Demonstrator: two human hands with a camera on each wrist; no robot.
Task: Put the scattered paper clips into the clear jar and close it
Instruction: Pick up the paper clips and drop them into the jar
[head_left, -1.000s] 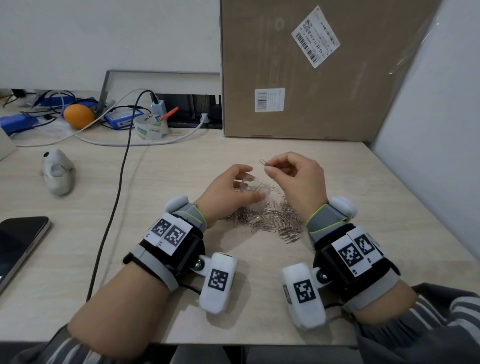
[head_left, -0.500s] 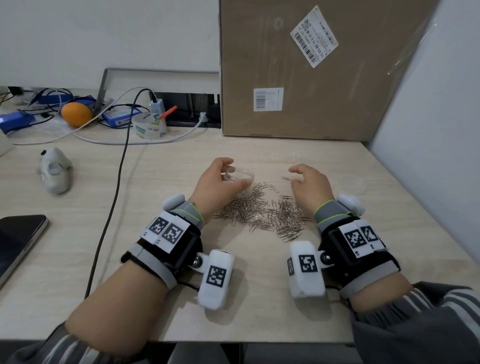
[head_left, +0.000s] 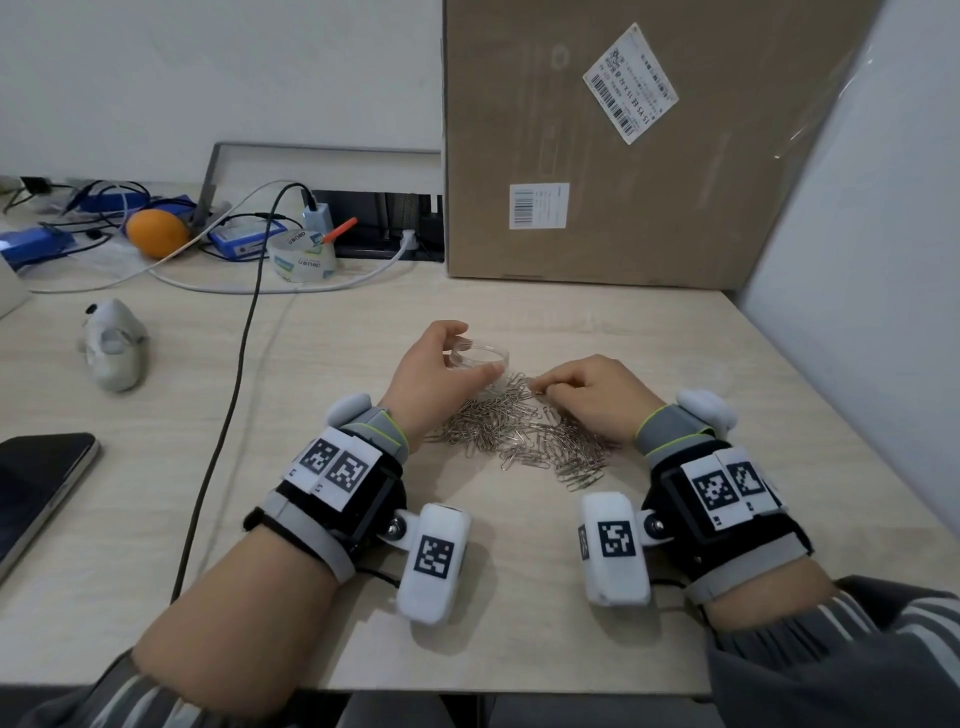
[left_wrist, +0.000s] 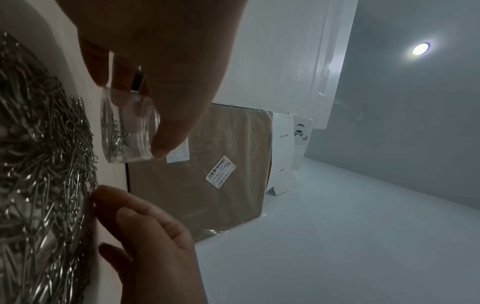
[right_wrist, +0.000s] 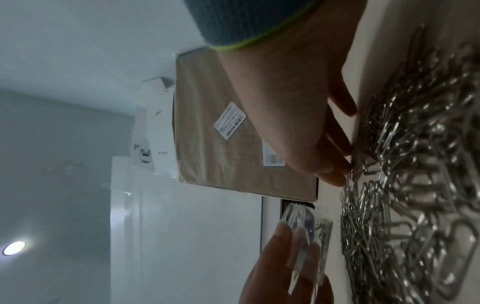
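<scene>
Hands: left (head_left: 434, 364) grips clear jar (head_left: 480, 358), right (head_left: 587, 395) pinches paper clips (head_left: 519, 431); tape roll (head_left: 303, 256) reads "deli".

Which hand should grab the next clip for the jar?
Right. The right hand already has its fingertips on the far edge of the clips, apparently pinching one. The left hand grips the open jar, steadying it beside the pile.

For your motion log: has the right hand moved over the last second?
Yes. The right hand has dropped from above the clear jar onto the paper clips.
</scene>
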